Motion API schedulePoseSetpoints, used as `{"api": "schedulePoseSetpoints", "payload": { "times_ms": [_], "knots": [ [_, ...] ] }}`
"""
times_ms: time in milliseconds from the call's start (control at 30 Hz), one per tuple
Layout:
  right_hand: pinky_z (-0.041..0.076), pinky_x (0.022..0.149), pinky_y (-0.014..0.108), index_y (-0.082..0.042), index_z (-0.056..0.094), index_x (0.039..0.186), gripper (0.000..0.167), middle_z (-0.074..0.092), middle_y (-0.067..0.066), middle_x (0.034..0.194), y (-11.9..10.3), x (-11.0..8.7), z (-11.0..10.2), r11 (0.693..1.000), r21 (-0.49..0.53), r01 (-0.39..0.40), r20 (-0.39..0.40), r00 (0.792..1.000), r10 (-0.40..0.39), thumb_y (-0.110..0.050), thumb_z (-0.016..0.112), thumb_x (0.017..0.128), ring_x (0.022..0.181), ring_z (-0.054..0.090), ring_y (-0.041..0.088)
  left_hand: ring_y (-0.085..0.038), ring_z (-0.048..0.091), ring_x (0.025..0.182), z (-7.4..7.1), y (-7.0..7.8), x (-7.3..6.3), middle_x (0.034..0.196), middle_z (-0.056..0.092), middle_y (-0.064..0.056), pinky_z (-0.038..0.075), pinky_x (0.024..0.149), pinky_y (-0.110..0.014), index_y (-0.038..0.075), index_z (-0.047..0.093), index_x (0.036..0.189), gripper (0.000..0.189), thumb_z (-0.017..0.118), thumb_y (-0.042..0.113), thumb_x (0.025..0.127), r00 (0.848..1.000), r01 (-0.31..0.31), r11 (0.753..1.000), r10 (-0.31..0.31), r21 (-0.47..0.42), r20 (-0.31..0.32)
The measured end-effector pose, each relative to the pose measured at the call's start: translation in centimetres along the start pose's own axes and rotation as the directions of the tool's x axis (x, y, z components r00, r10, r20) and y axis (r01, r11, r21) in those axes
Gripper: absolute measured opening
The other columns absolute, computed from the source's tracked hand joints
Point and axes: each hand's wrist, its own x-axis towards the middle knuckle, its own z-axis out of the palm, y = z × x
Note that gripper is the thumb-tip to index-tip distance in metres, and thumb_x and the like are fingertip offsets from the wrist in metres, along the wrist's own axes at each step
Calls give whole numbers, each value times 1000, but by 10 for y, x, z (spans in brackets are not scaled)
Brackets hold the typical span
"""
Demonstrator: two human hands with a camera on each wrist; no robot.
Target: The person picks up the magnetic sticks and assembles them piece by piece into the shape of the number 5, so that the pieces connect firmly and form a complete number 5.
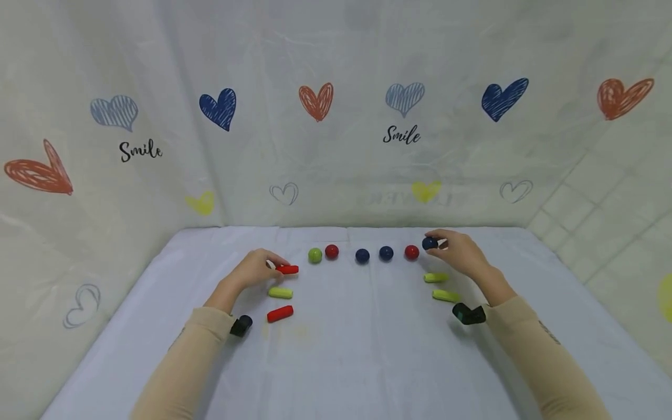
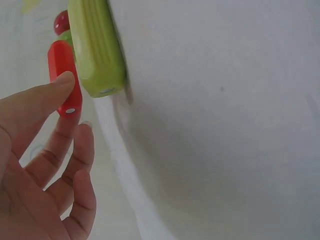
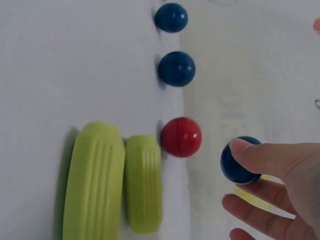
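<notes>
The far red stick is on the left side of the table, in the grip of the left hand, which pinches it between thumb and fingers; whether it touches the cloth I cannot tell. Nearer the person lie a lime stick and, past it, the near red stick. Rightward along the far edge sit the green ball, the left red ball just beside it, two blue balls near each other but apart, and the right red ball. Farther right, the right hand has its grip pinching the rightmost blue ball, apart from that red ball. Nearer the person lie two lime sticks.
</notes>
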Motion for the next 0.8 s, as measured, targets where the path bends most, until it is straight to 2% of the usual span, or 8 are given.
{"api": "schedulePoseSetpoints", "payload": {
  "times_ms": [333,567,800],
  "knots": [
    [53,87,55,-2,63,136,43,64,20,132,-22,-9,1,993,8,116,-24,993,-116,-15,72,96,106,66,38,-25,56,99,2,10,1,112,70,-3,50,78,-34,13,77,121,27,73,9,94,998,-65,997,65,28,-3],
    [54,83,51,-3,65,134,42,64,19,134,-32,-14,10,985,31,170,-19,985,-169,-16,74,95,103,67,34,-24,55,96,7,19,3,107,68,-3,50,77,-33,12,77,121,28,74,9,94,995,-97,995,97,26,-5],
    [54,84,51,-1,67,130,40,70,15,119,-40,-13,24,974,32,223,-18,975,-223,-11,77,93,99,67,32,-23,55,92,17,33,4,104,67,-3,50,76,-32,13,76,122,29,75,9,93,992,-124,992,124,14,-3]
  ]
}}
